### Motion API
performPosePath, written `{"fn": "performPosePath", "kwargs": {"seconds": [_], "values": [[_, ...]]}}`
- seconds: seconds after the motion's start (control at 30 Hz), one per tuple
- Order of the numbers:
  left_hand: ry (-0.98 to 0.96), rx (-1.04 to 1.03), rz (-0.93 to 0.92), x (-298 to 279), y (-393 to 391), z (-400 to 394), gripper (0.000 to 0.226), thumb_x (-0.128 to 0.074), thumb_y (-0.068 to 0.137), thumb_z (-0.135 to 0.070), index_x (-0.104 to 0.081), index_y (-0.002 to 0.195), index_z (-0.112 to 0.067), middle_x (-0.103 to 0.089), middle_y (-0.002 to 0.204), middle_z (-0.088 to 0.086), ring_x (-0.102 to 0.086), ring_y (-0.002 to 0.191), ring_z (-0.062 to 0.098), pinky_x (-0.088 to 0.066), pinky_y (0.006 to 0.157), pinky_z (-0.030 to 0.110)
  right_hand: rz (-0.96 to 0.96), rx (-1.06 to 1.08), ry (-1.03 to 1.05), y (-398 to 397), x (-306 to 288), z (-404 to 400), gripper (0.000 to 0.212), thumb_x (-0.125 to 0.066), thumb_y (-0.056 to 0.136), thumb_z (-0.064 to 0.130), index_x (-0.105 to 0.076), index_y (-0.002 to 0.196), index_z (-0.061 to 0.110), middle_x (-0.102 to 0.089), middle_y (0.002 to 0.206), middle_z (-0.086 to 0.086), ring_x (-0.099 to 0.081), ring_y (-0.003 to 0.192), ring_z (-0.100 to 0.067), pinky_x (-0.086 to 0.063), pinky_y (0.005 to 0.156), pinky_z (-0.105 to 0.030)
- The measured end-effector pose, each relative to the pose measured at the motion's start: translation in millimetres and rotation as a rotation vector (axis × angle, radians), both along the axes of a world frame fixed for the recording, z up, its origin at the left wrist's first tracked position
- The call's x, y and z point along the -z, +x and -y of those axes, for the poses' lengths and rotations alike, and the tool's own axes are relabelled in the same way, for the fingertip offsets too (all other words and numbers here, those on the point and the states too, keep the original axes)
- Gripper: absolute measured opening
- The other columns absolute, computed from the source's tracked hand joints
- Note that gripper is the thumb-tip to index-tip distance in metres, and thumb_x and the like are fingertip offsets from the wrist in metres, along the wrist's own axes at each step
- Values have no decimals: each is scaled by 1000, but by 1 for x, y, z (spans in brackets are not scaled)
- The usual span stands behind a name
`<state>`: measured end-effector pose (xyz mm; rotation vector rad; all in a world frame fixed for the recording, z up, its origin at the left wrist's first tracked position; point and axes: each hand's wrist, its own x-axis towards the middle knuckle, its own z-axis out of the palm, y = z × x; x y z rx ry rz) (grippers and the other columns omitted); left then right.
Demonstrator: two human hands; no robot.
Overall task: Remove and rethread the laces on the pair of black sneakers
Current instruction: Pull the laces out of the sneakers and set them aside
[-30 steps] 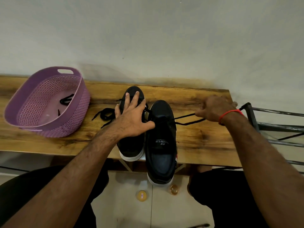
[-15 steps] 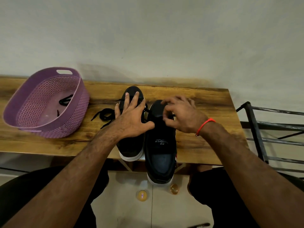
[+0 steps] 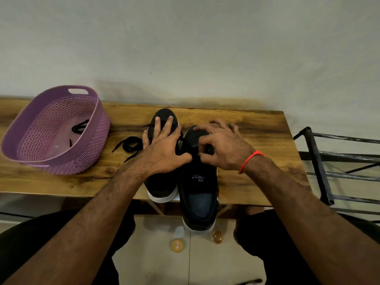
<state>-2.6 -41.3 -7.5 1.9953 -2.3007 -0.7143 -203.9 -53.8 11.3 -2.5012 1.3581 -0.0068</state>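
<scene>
Two black sneakers stand side by side on the wooden table [image 3: 257,140], toes toward the wall. My left hand [image 3: 162,147] lies flat on the left sneaker [image 3: 162,188] with its fingers spread and straight. The right sneaker [image 3: 197,200] hangs with its heel over the table's front edge. My right hand [image 3: 222,147] is on its lacing area, thumb and forefinger pinching the black lace [image 3: 200,153] near the eyelets; most of that lace is hidden under the hand. A loose black lace [image 3: 129,144] lies coiled on the table left of the shoes.
A purple perforated basket [image 3: 61,161] sits at the table's left end with a black lace [image 3: 79,126] inside. A black metal rack [image 3: 316,161] stands to the right of the table. Two small amber balls [image 3: 176,245] lie on the floor below.
My right hand, which had pulled the lace out to the right, came back onto the right sneaker and now pinches at its eyelets. My left hand has stayed on the left sneaker.
</scene>
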Motion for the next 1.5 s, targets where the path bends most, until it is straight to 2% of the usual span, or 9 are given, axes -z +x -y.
{"fn": "performPosePath", "kwargs": {"seconds": [0.13,0.2,0.37,0.5,0.7,0.87,1.07,1.2,1.5], "values": [[-6,-15,-16,-1,0,-1,96,-63,87,-49,-9,162,-23,23,167,-2,33,149,26,13,120,60,98,364,-115,-38,-9,24,12,-67,84,27,-62,87,17,-64,110,-5,-56,104,-27,-49,87,-44],[-7,-15,-19,0,0,-1,97,-63,86,-50,-9,162,-23,23,167,-2,33,149,27,13,120,60,67,541,-103,-56,-9,30,13,-67,87,25,-58,83,16,-64,98,-9,-56,88,-26,-46,72,-36],[-9,-6,-4,2,-2,0,98,-62,86,-52,-9,162,-24,24,167,-2,33,148,28,13,119,61,113,257,-69,-29,-3,15,25,-61,94,39,-62,115,25,-45,148,-4,-26,145,-26,-24,117,-51],[-3,-4,-4,2,0,-1,96,-62,87,-52,-9,162,-25,23,167,-2,33,148,28,13,119,61,-60,-16,17,11,3,-2,23,-60,94,45,-66,110,31,-20,163,4,6,153,-24,-4,120,-59],[2,-3,2,1,-2,-1,95,-61,87,-52,-10,162,-25,23,167,-1,33,149,29,13,119,60,-17,-2,-45,0,3,3,12,-62,91,36,-63,96,25,-36,156,4,-14,150,-24,-13,120,-54],[-3,-13,-25,0,0,-2,91,-62,88,-48,-12,162,-27,23,167,-2,34,148,29,13,119,60,8,576,-128,-59,-10,33,19,-64,88,30,-60,95,13,-60,110,-12,-56,101,-32,-50,85,-43],[-88,22,-125,2,-13,-8,73,-60,90,-33,-29,156,-38,11,169,-1,28,151,24,17,118,58,17,354,100,-47,1,23,59,-58,82,71,-54,129,35,-41,152,-3,-29,142,-31,-28,114,-60],[-229,52,-114,6,-28,-20,49,-59,94,-30,-51,140,-40,-6,169,-3,18,154,23,15,120,57,-46,156,306,-11,8,10,69,-57,88,64,-34,149,39,-15,164,4,4,152,-33,-8,118,-65],[-385,25,113,6,-41,-31,29,-61,96,-46,-68,123,-42,-28,164,-10,-4,155,32,0,123,58,-4,146,422,-14,10,10,63,-55,89,59,-40,144,34,-30,158,3,-6,151,-34,-13,120,-57]]}}
